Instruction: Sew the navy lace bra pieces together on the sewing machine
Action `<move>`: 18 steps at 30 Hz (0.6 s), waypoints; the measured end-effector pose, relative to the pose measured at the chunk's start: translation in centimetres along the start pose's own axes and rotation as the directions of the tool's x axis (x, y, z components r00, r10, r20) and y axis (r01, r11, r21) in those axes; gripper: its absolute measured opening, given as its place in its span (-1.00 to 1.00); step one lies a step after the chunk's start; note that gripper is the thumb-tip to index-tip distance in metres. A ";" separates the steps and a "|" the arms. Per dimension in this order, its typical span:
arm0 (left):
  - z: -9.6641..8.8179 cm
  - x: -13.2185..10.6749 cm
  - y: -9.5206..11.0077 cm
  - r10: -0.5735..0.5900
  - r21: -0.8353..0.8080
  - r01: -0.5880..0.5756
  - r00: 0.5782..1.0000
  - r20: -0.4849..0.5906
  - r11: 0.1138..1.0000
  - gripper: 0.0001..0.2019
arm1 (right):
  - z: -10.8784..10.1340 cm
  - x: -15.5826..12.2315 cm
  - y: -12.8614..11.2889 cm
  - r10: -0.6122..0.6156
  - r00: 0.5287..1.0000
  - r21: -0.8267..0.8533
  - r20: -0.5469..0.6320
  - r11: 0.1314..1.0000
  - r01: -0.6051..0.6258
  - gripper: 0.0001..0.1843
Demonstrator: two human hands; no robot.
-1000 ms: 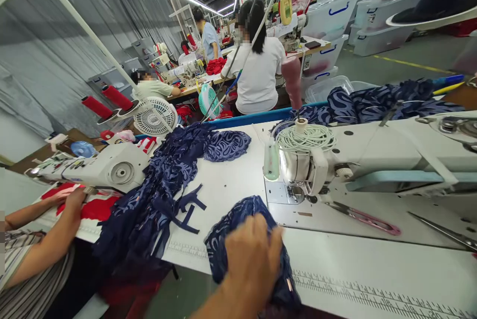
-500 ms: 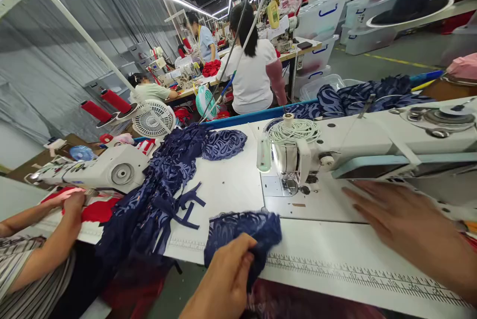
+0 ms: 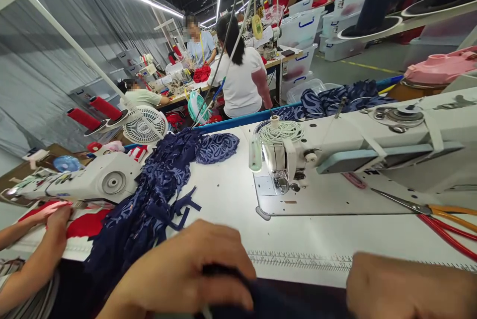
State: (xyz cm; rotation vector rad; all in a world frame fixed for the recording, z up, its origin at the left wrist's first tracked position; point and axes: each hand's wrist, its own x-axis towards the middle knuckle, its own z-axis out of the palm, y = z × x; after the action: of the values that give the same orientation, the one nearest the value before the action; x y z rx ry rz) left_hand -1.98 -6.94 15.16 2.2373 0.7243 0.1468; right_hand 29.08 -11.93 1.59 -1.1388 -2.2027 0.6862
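Observation:
My left hand (image 3: pixel 194 264) is closed on a piece of dark navy fabric (image 3: pixel 283 301) at the table's front edge. The fabric hangs low and partly leaves the picture. My right hand (image 3: pixel 406 284), blurred, is curled near the front edge at the lower right; what its fingers hold, if anything, is hidden. Beyond both hands stands a white sewing machine (image 3: pixel 372 130), a bundle of pale cord (image 3: pixel 281 131) lying on its head. A heap of navy patterned fabric (image 3: pixel 160 175) lies left of it, beside a lace-patterned navy piece (image 3: pixel 217 148).
Scissors (image 3: pixel 421 206) with orange and red handles lie at the right. A printed ruler (image 3: pixel 298 260) runs along the table edge. At the left, another person's hands (image 3: pixel 55 214) work on red fabric by a second machine (image 3: pixel 112 175). More navy fabric (image 3: pixel 331 100) lies behind my machine.
My left hand has drawn the navy fabric off the tabletop toward me. My right hand has come back from beside the machine to the front edge and curled; the scissors now show.

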 end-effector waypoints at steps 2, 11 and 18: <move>0.2 0.2 -2.1 0.090 0.393 0.028 0.956 -0.280 0.919 -0.87 | -2.2 0.3 1.7 -0.012 0.996 -0.203 0.085 0.979 0.030 -0.32; 9.8 2.3 -10.8 0.381 0.686 0.010 0.826 -0.416 0.727 -0.73 | -2.1 -1.5 6.4 -0.389 0.916 -0.790 -0.099 0.590 0.165 -0.62; 14.0 8.7 -12.5 0.384 0.647 -0.032 0.827 -0.411 0.761 -0.61 | 4.4 3.9 5.8 -0.365 0.926 -0.580 -0.097 0.777 0.246 -0.61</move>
State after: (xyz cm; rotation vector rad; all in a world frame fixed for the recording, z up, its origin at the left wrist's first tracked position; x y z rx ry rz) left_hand 4.06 -4.37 -4.43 2.9696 0.8807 0.7700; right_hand 27.43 -6.48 -4.37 -1.0055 -2.3913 -0.2407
